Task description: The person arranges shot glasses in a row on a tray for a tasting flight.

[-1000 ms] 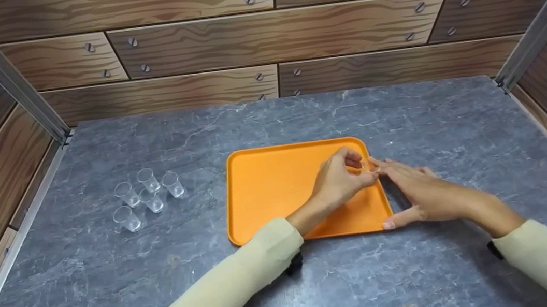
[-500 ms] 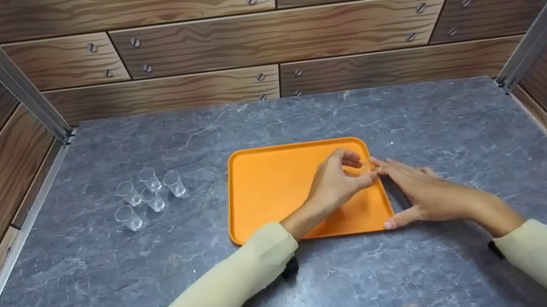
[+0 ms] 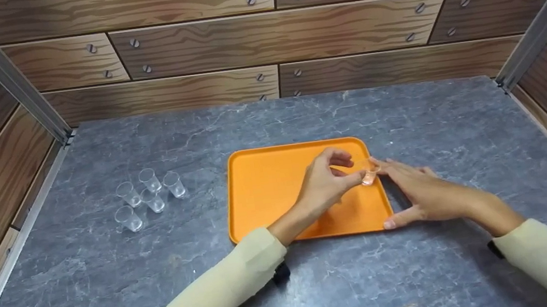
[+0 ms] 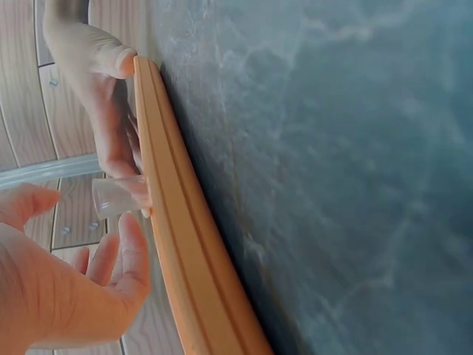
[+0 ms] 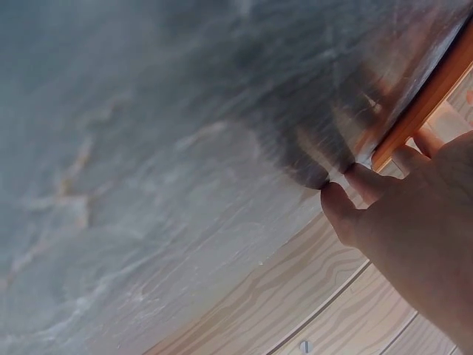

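One small clear cup (image 3: 368, 177) is over the orange tray (image 3: 267, 185), at its right edge; five clear cups (image 3: 145, 196) stand on the grey counter (image 3: 164, 281) well to the tray's left. My read: one cup arriving on the tray, five left to bring, nothing else on the tray.

Left hand (image 3: 327, 183): the head view suggests thumb and fingertips around the cup, but the left wrist view shows the fingers loose with a gap to the cup (image 4: 118, 196), so I can't tell whether it grips or has just let go. I also can't tell if the cup sits on the tray floor or just above it.

Right hand (image 3: 424, 192): flat, fingers straight, lying on the counter against the tray's right rim, thumb at the near right corner, fingertips close to the cup. Right wrist view confirms fingertips at the rim (image 5: 425, 103).

Room: tray's left and centre are bare, plenty of space. Counter between the tray and the five cups is bare too. The cups stand tightly clustered, so each pick needs care. Wood-pattern walls (image 3: 259, 35) on three sides are well away from the hands.
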Motion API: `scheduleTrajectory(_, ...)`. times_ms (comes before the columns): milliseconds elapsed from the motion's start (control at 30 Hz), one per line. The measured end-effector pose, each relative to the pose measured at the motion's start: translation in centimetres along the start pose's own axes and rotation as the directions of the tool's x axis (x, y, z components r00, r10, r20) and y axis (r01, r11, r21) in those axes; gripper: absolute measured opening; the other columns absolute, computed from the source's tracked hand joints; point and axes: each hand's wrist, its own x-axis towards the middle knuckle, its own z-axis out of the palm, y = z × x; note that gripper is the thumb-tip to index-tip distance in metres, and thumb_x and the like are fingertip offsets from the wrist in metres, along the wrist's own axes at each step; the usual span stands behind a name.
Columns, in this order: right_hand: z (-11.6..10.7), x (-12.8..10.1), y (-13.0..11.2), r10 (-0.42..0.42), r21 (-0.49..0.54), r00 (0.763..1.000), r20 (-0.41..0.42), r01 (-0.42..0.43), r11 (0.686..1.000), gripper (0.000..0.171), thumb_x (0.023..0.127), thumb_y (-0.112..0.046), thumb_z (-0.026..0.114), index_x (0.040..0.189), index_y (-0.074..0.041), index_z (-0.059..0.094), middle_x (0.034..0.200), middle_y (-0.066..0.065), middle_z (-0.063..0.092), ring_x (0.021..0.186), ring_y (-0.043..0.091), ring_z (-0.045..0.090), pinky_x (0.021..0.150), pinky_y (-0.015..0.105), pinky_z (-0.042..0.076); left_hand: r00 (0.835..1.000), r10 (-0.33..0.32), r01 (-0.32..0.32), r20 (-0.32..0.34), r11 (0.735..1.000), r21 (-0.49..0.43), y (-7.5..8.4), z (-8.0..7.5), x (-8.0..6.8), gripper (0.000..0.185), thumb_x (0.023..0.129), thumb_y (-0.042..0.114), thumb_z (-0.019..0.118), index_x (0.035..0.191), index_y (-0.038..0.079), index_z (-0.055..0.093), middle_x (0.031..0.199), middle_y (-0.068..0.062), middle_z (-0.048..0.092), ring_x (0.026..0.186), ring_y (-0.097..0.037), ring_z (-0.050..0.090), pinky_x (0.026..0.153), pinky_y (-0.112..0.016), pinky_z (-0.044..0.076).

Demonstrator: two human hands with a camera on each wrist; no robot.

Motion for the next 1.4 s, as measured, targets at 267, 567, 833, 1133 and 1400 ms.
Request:
scheduleTrajectory(267, 0.0, 0.1, 0.0, -0.017, -0.007, 1.0, -0.02, 0.017, 1.0, 0.112, 0.076, -0.071, 0.077, 0.162, -0.021, 0.025, 0.172, 0.001, 0.015, 0.156, 0.036, 0.019, 0.107, 0.081, 0.019, 0.999, 0.044, -0.045, -0.013, 0.999, -0.031, -0.1, -0.9, -0.4, 0.04, 0.083, 0.014, 0.083, 0.116, 0.002, 0.066, 0.112, -0.011, 0.071, 0.094, -0.022, 0.069, 0.08, -0.022, 0.058)
scheduleTrajectory(567, 0.1, 0.2, 0.0, -0.03, -0.001, 0.999, -0.025, 0.03, 1.0, 0.1, 0.076, -0.071, 0.077, 0.155, -0.028, 0.033, 0.172, 0.0, 0.016, 0.155, 0.036, 0.02, 0.107, 0.077, 0.022, 0.999, 0.028, -0.029, -0.018, 0.997, -0.069, -0.3, -2.3, -1.1, 0.034, 0.085, 0.015, 0.082, 0.112, 0.001, 0.068, 0.105, -0.009, 0.073, 0.09, -0.023, 0.071, 0.077, -0.024, 0.059)
scheduleTrajectory(833, 0.1, 0.0, 0.1, -0.024, -0.004, 0.999, -0.026, 0.024, 1.0, 0.106, 0.076, -0.071, 0.077, 0.159, -0.025, 0.028, 0.172, 0.0, 0.015, 0.155, 0.038, 0.019, 0.107, 0.078, 0.021, 1.0, 0.014, -0.016, -0.025, 0.997, -0.074, -0.4, -3.4, -1.7, 0.032, 0.086, 0.016, 0.081, 0.112, 0.003, 0.068, 0.106, -0.012, 0.073, 0.09, -0.027, 0.07, 0.073, -0.024, 0.058)
scheduleTrajectory(1133, 0.1, 0.0, 0.0, -0.02, -0.018, 0.999, -0.044, 0.019, 1.0, 0.116, 0.075, -0.073, 0.077, 0.163, -0.019, 0.022, 0.172, 0.001, 0.017, 0.154, 0.039, 0.021, 0.106, 0.079, 0.023, 0.998, 0.038, -0.041, -0.043, 0.996, -0.079, -0.6, -5.7, -2.9, 0.031, 0.087, 0.017, 0.08, 0.111, 0.002, 0.069, 0.106, -0.011, 0.073, 0.088, -0.028, 0.068, 0.071, -0.024, 0.057)
scheduleTrajectory(1400, 0.1, 0.0, 0.0, -0.033, -0.005, 0.999, -0.043, 0.032, 0.999, 0.115, 0.075, -0.071, 0.078, 0.163, -0.022, 0.021, 0.171, 0.0, 0.018, 0.155, 0.042, 0.018, 0.108, 0.077, 0.019, 0.998, 0.013, -0.021, -0.06, 0.991, -0.13, -1.4, -8.3, -3.9, 0.031, 0.089, 0.014, 0.078, 0.114, 0.0, 0.067, 0.108, -0.01, 0.073, 0.086, -0.023, 0.069, 0.078, -0.045, 0.062)
